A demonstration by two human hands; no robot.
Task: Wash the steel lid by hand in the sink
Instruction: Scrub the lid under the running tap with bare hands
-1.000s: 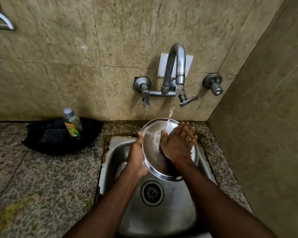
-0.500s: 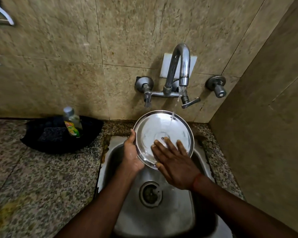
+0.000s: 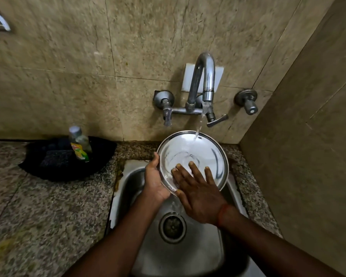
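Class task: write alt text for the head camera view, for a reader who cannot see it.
Two bare hands hold a round steel lid tilted under a running tap above a steel sink: the left hand grips its rim, the right hand lies flat on its face. A soap bottle stands on the counter to the left.

The left grip [image 3: 155, 181] clasps the steel lid's [image 3: 206, 154] left rim, tilting it over the sink [image 3: 188, 254]. The right grip [image 3: 198, 191] lies flat, fingers [image 3: 195, 169] spread, on the lid's face. Water from the tap [image 3: 205, 84] lands above the right grip.
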